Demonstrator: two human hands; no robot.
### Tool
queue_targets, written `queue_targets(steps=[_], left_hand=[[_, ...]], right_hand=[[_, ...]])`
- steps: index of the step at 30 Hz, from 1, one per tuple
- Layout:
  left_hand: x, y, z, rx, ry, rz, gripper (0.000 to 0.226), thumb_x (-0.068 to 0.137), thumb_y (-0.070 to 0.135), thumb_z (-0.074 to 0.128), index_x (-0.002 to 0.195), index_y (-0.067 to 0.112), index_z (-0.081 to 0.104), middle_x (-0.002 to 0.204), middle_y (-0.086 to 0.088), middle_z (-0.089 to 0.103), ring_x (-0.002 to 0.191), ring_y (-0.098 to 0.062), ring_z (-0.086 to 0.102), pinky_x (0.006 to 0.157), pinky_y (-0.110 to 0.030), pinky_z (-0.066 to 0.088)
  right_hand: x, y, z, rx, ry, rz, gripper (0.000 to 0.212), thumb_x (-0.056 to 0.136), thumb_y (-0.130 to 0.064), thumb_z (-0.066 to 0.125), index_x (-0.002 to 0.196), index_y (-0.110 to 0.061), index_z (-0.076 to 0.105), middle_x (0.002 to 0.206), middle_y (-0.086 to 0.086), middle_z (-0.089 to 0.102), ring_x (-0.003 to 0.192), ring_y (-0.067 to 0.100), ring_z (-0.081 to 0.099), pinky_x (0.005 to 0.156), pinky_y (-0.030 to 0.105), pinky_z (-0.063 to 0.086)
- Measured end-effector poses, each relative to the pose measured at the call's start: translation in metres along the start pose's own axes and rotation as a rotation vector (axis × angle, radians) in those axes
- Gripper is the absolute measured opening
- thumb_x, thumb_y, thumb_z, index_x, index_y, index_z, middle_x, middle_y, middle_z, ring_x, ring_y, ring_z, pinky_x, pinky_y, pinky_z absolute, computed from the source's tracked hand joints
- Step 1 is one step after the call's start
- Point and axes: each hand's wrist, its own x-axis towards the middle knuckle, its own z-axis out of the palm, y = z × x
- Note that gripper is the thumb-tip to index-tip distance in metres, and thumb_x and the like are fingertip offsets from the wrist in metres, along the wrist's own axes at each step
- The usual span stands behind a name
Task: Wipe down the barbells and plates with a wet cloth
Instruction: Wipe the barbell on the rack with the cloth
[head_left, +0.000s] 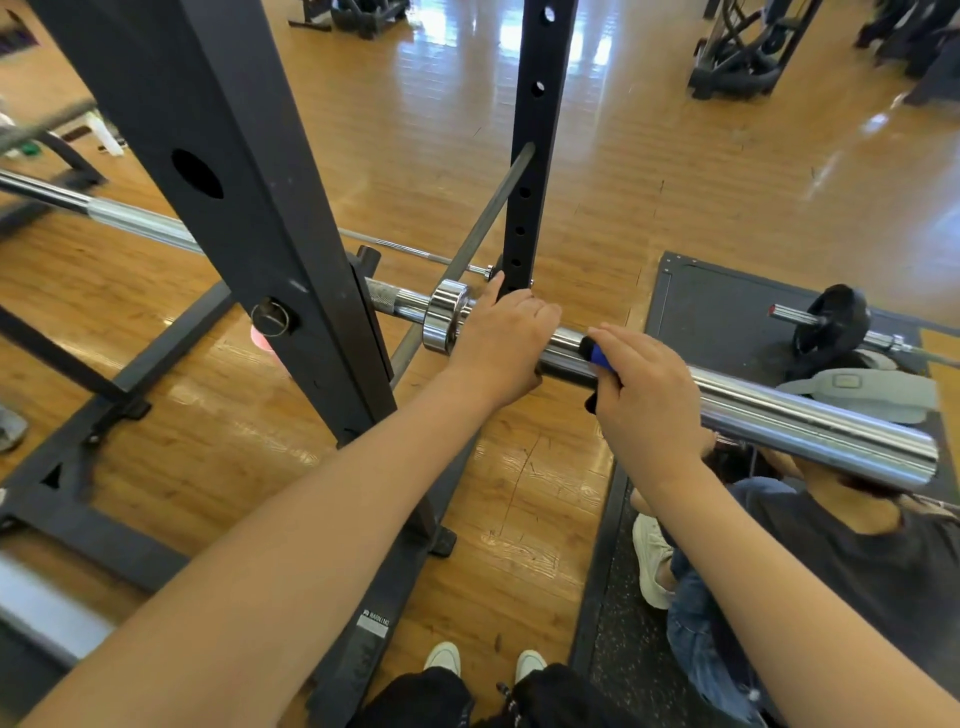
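A chrome barbell (810, 423) lies across the black squat rack (249, 218), its thick sleeve pointing right toward me. My left hand (501, 343) grips the sleeve just right of the chrome collar (441, 319). My right hand (649, 400) holds a blue and black thing (597, 356) against the sleeve; what it is I cannot tell. No cloth shows. A second barbell with a black plate (834, 322) lies on the dark mat at the right.
A rack upright (535, 130) stands just behind my left hand. A person sits on the floor under the sleeve's end (831, 545), with a grey pouch (862, 395) nearby. My feet (483, 662) are on the wooden floor. Other gym machines (743, 52) stand far back.
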Motion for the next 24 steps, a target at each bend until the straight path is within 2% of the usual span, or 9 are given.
queue_targets(steps=[4,8,16,18,20,24], left_hand=[[-0.001,0.0,0.0,0.016,-0.02,0.006,0.048,0.081,0.022,0.065,0.126,0.014,0.05,0.129,-0.002,0.057,0.132,-0.02,0.039,0.117,-0.041,0.003],[-0.002,-0.001,-0.002,0.014,-0.024,0.004,0.048,0.083,0.022,0.065,0.128,0.013,0.049,0.131,-0.003,0.056,0.135,-0.022,0.036,0.116,-0.041,0.003],[0.0,-0.003,0.0,0.008,-0.024,0.005,0.042,0.083,0.019,0.064,0.123,0.014,0.052,0.121,-0.002,0.06,0.126,-0.021,0.044,0.116,-0.041,0.008],[0.001,-0.005,0.0,0.023,-0.041,0.02,0.043,0.081,0.019,0.066,0.121,0.013,0.052,0.118,-0.002,0.06,0.122,-0.02,0.046,0.116,-0.041,0.011],[0.001,-0.006,0.0,0.019,-0.041,0.033,0.041,0.081,0.019,0.066,0.119,0.013,0.052,0.117,-0.002,0.061,0.12,-0.021,0.048,0.115,-0.04,0.014],[-0.001,-0.007,0.003,0.016,-0.002,0.04,0.041,0.08,0.016,0.068,0.118,0.011,0.054,0.119,-0.007,0.062,0.125,-0.026,0.046,0.115,-0.042,0.014]], right_hand=[[-0.004,0.004,-0.003,-0.013,-0.01,-0.067,0.031,0.083,-0.004,0.054,0.112,-0.001,0.067,0.114,0.015,0.067,0.105,0.032,0.063,0.093,0.04,0.044],[-0.005,0.003,-0.006,-0.025,0.015,-0.044,0.032,0.08,0.0,0.056,0.11,0.0,0.067,0.112,0.016,0.067,0.104,0.033,0.063,0.092,0.044,0.047],[0.003,-0.009,0.005,-0.021,0.029,0.021,0.031,0.081,0.006,0.06,0.111,0.001,0.067,0.107,0.016,0.068,0.101,0.034,0.064,0.089,0.043,0.047],[0.003,-0.011,0.009,-0.017,0.046,0.011,0.03,0.082,0.003,0.057,0.11,0.001,0.067,0.108,0.016,0.068,0.1,0.034,0.064,0.088,0.042,0.047],[0.002,-0.01,0.009,-0.027,0.036,-0.018,0.034,0.086,-0.008,0.046,0.112,0.001,0.066,0.11,0.016,0.067,0.102,0.033,0.063,0.09,0.041,0.046],[-0.009,-0.002,0.005,-0.063,0.023,-0.069,0.041,0.086,-0.013,0.039,0.114,0.002,0.065,0.116,0.018,0.064,0.108,0.036,0.06,0.095,0.039,0.041]])
